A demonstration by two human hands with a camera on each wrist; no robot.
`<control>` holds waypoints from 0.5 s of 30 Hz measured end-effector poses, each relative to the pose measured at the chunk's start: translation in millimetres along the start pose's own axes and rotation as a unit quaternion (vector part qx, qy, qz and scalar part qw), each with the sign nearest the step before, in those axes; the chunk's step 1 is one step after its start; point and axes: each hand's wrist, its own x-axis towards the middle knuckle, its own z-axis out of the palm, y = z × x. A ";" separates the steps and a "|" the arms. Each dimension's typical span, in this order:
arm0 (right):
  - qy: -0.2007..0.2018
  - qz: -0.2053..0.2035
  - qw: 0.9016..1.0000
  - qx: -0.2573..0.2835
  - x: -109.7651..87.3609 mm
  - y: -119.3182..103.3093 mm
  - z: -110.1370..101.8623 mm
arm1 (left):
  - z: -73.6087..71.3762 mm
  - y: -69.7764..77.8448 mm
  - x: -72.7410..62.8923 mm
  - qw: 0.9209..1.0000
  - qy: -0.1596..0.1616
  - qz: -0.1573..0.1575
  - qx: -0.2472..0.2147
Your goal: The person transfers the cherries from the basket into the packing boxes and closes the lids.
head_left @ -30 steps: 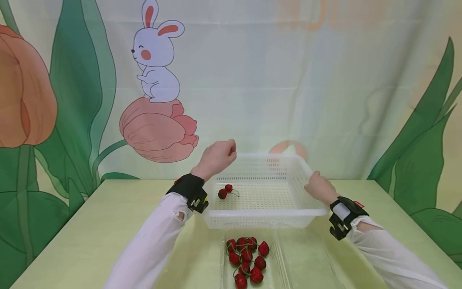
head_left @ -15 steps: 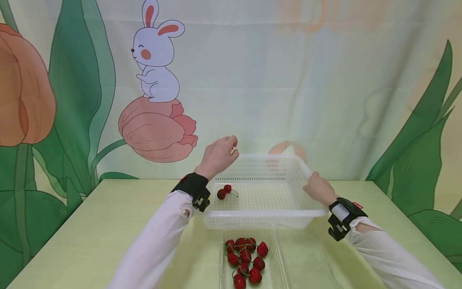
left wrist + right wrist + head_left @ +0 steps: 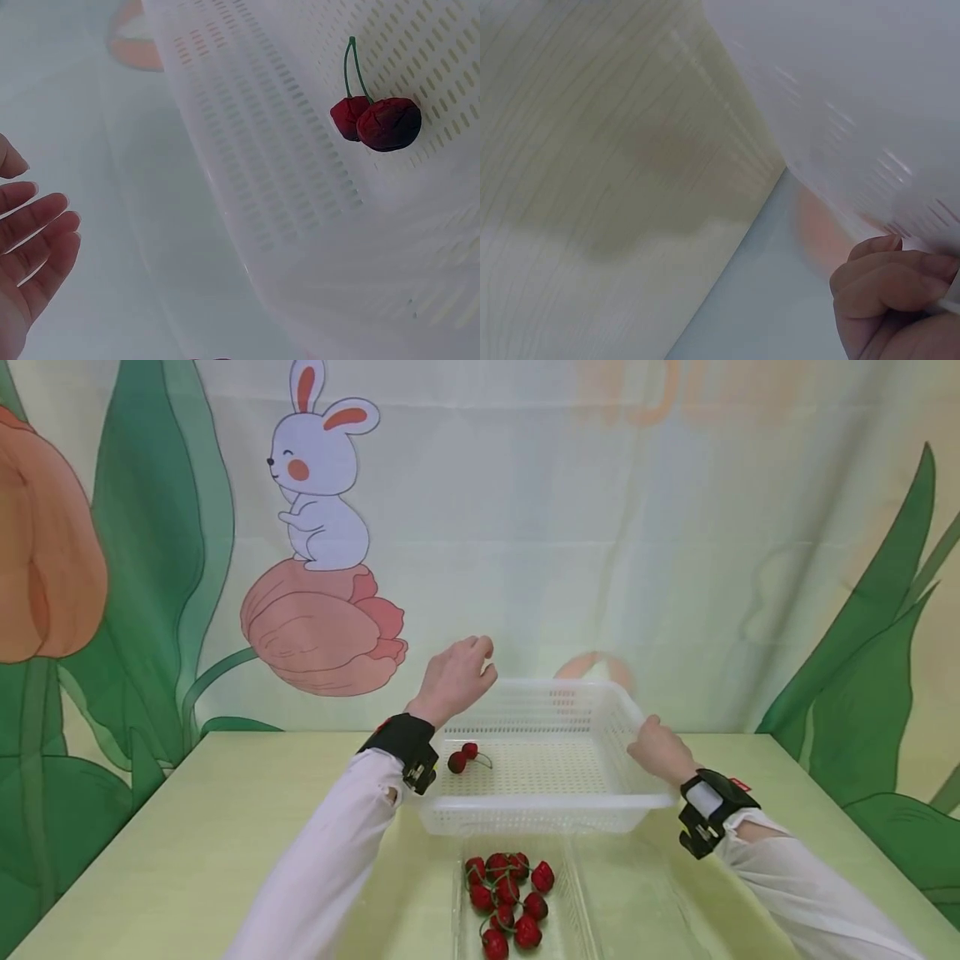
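Observation:
My right hand point(image 3: 663, 750) grips the right rim of a white perforated plastic basket point(image 3: 540, 802). Its curled fingers point(image 3: 881, 289) show against the basket wall in the right wrist view. My left hand point(image 3: 453, 682) is raised over the basket's back left corner, apart from the rim. Loosely bent and holding nothing, its fingers point(image 3: 45, 217) show at the edge of the left wrist view. A joined pair of dark red cherries point(image 3: 388, 124) with green stems lies on the basket floor near its left side.
In front of the basket is a clear plastic tray point(image 3: 566, 893) with several stemmed cherries point(image 3: 507, 891) in its left part. These stand on a pale wooden table point(image 3: 262, 810). A curtain point(image 3: 487, 510) printed with a rabbit and tulips hangs behind.
My left hand has risen slightly, and its fingers have loosened from a tighter curl. The right hand keeps its grip on the basket rim. The cherries stay where they were.

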 end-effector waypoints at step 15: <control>-0.007 0.001 1.000 -0.001 -1.9 -2.7 -2.2 | 18.0 -7.1 -5.2 1.000 -0.014 -0.008 0.003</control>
